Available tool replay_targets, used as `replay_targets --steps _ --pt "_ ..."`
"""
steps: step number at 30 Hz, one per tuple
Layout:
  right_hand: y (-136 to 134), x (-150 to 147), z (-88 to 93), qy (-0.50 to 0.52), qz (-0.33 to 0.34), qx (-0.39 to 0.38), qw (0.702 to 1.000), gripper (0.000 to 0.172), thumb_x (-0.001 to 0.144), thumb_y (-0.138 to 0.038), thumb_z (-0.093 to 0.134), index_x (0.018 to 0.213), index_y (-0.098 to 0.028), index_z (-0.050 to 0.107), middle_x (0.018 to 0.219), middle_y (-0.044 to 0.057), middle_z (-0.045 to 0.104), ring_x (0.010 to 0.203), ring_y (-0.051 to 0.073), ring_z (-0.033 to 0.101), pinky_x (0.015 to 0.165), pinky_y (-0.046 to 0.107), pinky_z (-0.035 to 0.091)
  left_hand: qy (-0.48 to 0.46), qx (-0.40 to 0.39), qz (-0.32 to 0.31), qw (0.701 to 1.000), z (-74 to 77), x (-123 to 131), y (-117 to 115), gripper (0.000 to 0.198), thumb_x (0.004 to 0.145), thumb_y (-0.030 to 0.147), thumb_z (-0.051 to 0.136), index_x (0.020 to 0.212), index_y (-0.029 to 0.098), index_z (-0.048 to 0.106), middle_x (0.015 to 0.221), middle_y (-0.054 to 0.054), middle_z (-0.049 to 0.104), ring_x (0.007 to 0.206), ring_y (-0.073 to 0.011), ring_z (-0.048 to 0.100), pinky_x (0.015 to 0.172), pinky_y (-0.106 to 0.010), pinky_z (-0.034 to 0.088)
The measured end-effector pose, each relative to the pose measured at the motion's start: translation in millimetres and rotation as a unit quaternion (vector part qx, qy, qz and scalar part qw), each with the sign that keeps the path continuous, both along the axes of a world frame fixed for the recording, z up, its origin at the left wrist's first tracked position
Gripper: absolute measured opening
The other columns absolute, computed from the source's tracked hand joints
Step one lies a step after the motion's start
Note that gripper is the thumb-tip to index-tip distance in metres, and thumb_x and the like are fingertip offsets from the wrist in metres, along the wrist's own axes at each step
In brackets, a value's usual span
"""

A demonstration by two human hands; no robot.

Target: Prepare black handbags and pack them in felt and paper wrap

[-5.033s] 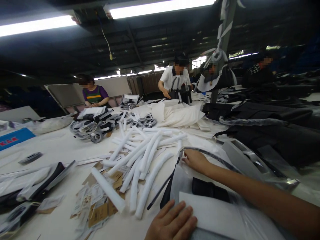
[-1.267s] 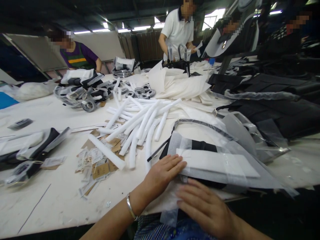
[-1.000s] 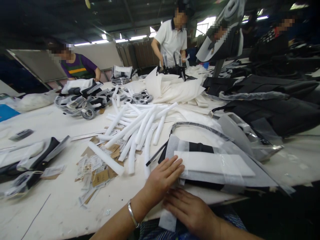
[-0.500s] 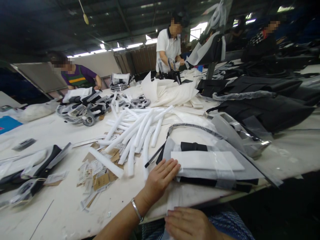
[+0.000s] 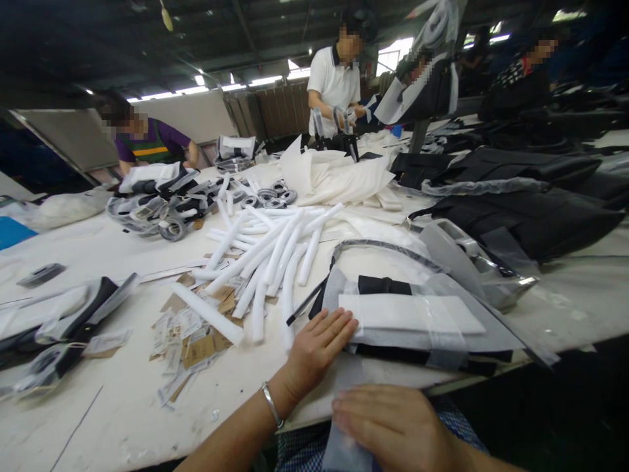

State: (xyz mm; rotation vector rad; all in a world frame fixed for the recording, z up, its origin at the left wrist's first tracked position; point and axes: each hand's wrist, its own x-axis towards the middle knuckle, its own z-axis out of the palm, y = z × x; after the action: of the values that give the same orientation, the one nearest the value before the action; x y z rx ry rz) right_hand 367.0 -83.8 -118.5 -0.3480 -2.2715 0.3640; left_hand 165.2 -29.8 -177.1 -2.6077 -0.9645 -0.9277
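**Left hand flat on a wrapped black bag, right hand over a clear strip**

Head view: A black bag wrapped in translucent white sheeting point(image 5: 393, 354) lies at the front edge of the off-white tabletop point(image 5: 147, 432), a flat white rectangular pad point(image 5: 410, 313) on top. The left hand point(image 5: 322, 337) lies open on the bag's left end, fingers extended. The right hand point(image 5: 388, 419) covers a translucent plastic strip point(image 5: 344, 453) at the table edge, fingers together; whether it grips cannot be told. A dark, film-covered handle point(image 5: 388, 244) arches behind the bag, and slender white foam tubes point(image 5: 268, 259) are heaped to its left.

The bag looks fairly light and soft-sided, the sheeting thin, probably slippery and easily creased. Its padded ends seem the best hold; the handle's film could slide.
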Motion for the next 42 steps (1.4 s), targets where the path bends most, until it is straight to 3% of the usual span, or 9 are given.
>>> replay_targets --steps 3,6,11,15,24,29,32,36,42 --pt "22 8 27.3 -0.004 -0.026 -0.026 0.999 0.036 0.091 -0.004 0.044 0.117 -0.014 0.067 0.105 0.008 0.079 0.099 0.016 0.074 0.094 0.024 0.057 0.002 0.001 -0.002 1.000 -1.8 0 0 0.037 0.105 0.014 0.037 0.138 0.012 0.055 0.136 -0.010 0.065 0.133 -0.0211 0.056 0.109 -0.043 0.051" --pt "50 13 39.5 -0.035 -0.066 -0.040 0.996 0.036 0.089 -0.004 0.046 0.113 -0.018 0.070 0.103 0.004 0.079 0.095 0.016 0.075 0.090 0.025 0.058 -0.015 0.001 -0.004 1.000 -2.8 0 0 0.035 0.106 0.016 0.036 0.133 0.011 0.058 0.134 -0.011 0.066 0.132 -0.0217 0.057 0.108 -0.043 0.052" --pt "106 13 32.7 -0.106 -0.164 -0.135 0.971 0.018 0.095 -0.024 0.059 0.096 -0.024 0.077 0.094 0.001 0.080 0.086 0.019 0.075 0.077 0.029 0.057 -0.046 0.006 -0.002 0.999 -2.8 3 0 0.029 0.103 0.011 0.039 0.112 0.010 0.067 0.119 -0.012 0.073 0.127 -0.0227 0.061 0.107 -0.044 0.054" --pt "137 8 18.9 -0.152 -0.184 -0.154 0.959 0.014 0.092 -0.023 0.064 0.091 -0.027 0.078 0.095 0.001 0.079 0.092 0.022 0.072 0.084 0.036 0.054 -0.065 0.020 0.007 0.998 -3.0 6 -1 0.028 0.104 0.011 0.039 0.109 0.010 0.067 0.113 -0.013 0.075 0.119 -0.0229 0.067 0.102 -0.044 0.058" --pt "149 10 -3.4 -0.173 -0.185 -0.199 0.947 0.013 0.091 -0.028 0.067 0.081 -0.024 0.074 0.096 0.002 0.074 0.096 0.020 0.067 0.090 0.035 0.051 -0.089 -0.034 0.014 0.995 -1.6 4 -6 0.031 0.099 0.005 0.043 0.123 0.008 0.061 0.121 -0.015 0.072 0.121 -0.0214 0.065 0.108 -0.042 0.053" --pt "151 11 -7.0 -0.194 -0.206 -0.225 0.932 0.014 0.091 -0.028 0.067 0.079 -0.022 0.068 0.093 0.001 0.071 0.081 0.017 0.065 0.075 0.029 0.050 -0.156 -0.117 0.026 0.980 9.3 7 -11 0.044 0.084 0.001 0.046 0.125 0.011 0.059 0.122 -0.014 0.070 0.123 -0.0194 0.063 0.112 -0.039 0.049" --pt "153 9 -6.4 -0.210 -0.234 -0.233 0.921 0.012 0.090 -0.030 0.068 0.081 -0.022 0.065 0.085 0.000 0.068 0.072 0.016 0.061 0.067 0.028 0.046 -0.135 -0.102 0.027 0.985 16.7 10 -14 0.050 0.079 0.006 0.050 0.128 0.012 0.059 0.132 -0.016 0.065 0.132 -0.0253 0.056 0.110 -0.044 0.051" --pt "160 6 -5.6 -0.224 -0.273 -0.227 0.908 0.011 0.087 -0.030 0.070 0.089 -0.023 0.061 0.081 -0.002 0.066 0.068 0.016 0.059 0.061 0.027 0.039 -0.008 -0.067 0.041 0.997 19.1 16 -13 0.051 0.086 0.015 0.053 0.136 0.010 0.056 0.143 -0.015 0.059 0.136 -0.0335 0.052 0.101 -0.052 0.057" --pt "184 4 -1.6 -0.222 -0.279 -0.212 0.910 0.013 0.084 -0.026 0.070 0.093 -0.023 0.061 0.088 -0.001 0.070 0.073 0.017 0.062 0.066 0.028 0.041 0.013 -0.068 0.087 0.994 21.0 21 -13 0.047 0.097 0.035 0.051 0.137 0.010 0.056 0.135 -0.009 0.065 0.119 -0.0280 0.066 0.095 -0.046 0.060"
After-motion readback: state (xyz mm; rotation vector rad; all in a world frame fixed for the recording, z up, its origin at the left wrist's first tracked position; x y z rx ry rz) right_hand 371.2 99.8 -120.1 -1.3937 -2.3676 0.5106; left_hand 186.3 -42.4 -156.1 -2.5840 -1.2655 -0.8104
